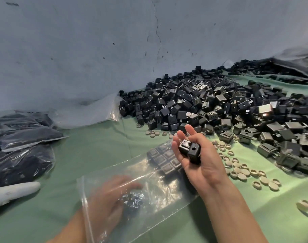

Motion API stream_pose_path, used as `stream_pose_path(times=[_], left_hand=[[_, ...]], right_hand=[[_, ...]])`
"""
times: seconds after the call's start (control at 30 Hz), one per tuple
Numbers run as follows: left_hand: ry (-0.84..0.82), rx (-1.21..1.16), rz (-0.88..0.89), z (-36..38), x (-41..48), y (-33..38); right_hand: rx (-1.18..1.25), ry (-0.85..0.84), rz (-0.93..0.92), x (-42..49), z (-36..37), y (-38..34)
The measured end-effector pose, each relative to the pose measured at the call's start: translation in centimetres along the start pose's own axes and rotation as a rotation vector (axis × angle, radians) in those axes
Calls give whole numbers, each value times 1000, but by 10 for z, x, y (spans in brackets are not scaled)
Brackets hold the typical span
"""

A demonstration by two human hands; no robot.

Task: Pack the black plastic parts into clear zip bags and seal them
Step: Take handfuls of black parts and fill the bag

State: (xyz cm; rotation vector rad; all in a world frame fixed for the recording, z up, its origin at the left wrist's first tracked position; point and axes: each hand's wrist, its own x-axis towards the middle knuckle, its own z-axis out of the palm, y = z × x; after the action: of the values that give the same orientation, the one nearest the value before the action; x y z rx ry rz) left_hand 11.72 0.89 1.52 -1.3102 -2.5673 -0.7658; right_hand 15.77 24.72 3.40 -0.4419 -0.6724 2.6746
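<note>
Two small black plastic box-shaped parts (pixel 190 151) rest in the right hand (pixel 198 158), fingers loosely curled around them, above the clear plastic zip bag (pixel 146 188). The left hand (pixel 112 193) is inside the bag, blurred; its grip cannot be told. If the mouth sags, the parts could tumble onto the green cloth-covered desk (pixel 90 155).

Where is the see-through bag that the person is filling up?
The clear bag lies on the green cloth at the bottom middle of the head view, with the left hand inside it and the right hand holding black parts just above it.
</note>
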Motion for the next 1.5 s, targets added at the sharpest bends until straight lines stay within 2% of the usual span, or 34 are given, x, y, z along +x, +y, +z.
stream_pose_path(times=[0.13,0.2,0.27,0.3,0.33,0.47,0.7,0.77,0.93,1.07,1.13,1.2,1.4,1.47,1.5], left_hand=[[370,-170,-442,-30,-36,-16],[599,-207,-565,-47,-40,-15],[796,-360,-566,-59,-34,-3],[832,-432,-545,-61,-30,7],[804,-503,-521,-58,-26,20],[522,-641,-492,-23,-18,46],[408,-647,-506,-9,-27,27],[427,-662,-520,-12,-29,22],[584,-601,-756,-30,-44,-4],[465,-451,-929,-37,-70,-23],[369,-319,-889,-36,-79,-20],[284,-283,-815,-32,-83,-17],[140,-628,-769,-26,-83,-11],[129,-600,-678,-24,-83,-8],[154,-507,-628,-23,-83,-6]], right_hand=[[-62,-144,55,2,8,10],[-149,-268,88,-1,17,21],[-225,-394,127,-6,25,34],[-244,-450,154,-8,29,41],[-271,-506,186,-11,34,48],[-432,-667,266,-23,47,75],[-595,-711,291,-26,48,95],[-578,-714,287,-25,49,97],[-520,-543,133,-23,51,98],[-780,-431,-91,-27,51,98],[-885,-399,-178,-28,49,97],[-922,-362,-221,-29,47,98],[-861,-272,-254,-31,43,91],[-817,-229,-265,-31,41,87],[-799,-205,-268,-30,40,85]])
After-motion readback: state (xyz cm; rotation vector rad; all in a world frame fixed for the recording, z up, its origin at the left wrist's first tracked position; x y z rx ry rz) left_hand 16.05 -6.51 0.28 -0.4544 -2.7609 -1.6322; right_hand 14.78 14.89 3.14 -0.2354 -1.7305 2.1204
